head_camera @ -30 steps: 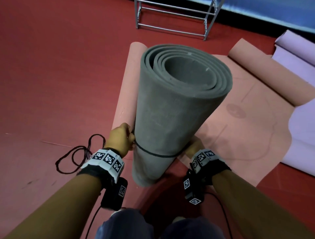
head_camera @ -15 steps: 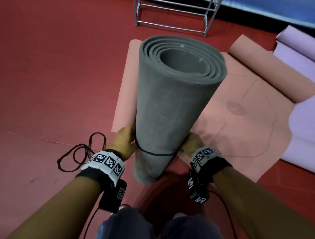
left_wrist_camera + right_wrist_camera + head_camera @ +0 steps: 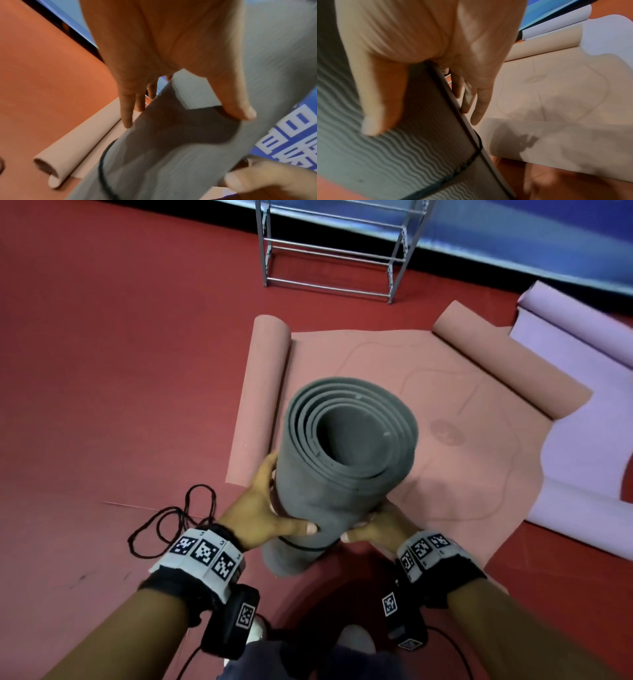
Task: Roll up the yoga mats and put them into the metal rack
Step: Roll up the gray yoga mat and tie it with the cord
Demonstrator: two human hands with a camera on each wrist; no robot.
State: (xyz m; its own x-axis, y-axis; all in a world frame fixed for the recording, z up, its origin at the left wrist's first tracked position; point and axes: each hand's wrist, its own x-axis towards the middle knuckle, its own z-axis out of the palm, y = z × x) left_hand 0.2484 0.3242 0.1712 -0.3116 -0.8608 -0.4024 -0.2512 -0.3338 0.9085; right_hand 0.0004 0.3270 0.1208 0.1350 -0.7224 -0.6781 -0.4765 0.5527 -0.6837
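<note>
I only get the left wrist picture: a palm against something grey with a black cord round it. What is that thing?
Observer: The head view shows a rolled grey yoga mat. It is held nearly upright, and its spiral end faces the camera.
Operator: Is only one hand holding it?
Observer: No. The left hand and the right hand grip its lower part from opposite sides.
Operator: Where does it go?
Observer: A metal rack stands on the red floor beyond the pink mat. No mat shows on the bars in view.
Operator: Are there other mats?
Observer: Yes, a purple mat lies to the right, partly under the pink one.
</note>
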